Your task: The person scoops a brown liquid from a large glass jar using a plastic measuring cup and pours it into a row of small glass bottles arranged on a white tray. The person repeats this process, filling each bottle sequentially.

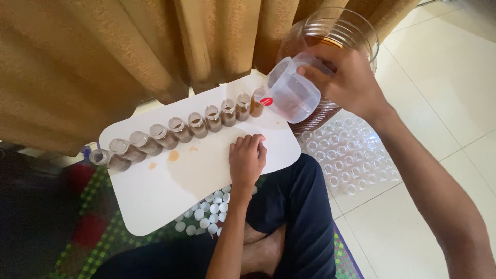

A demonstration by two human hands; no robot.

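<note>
My right hand (347, 82) grips a clear plastic measuring jug (292, 93) holding brown liquid, tilted with its spout over the rightmost small bottle (257, 103). A row of several small clear bottles (181, 129), filled with brown liquid, runs diagonally across a white board (155, 196). My left hand (247, 159) rests palm down on the board with curled fingers, holding nothing. Behind the jug stands a large clear jar (356, 26) of brown liquid.
Brown spills (173, 155) mark the board. Several white caps (209, 212) lie below it on a green mat (103, 227). A pack of empty clear bottles (351, 152) lies on the tiled floor at right. A tan curtain (129, 46) hangs behind.
</note>
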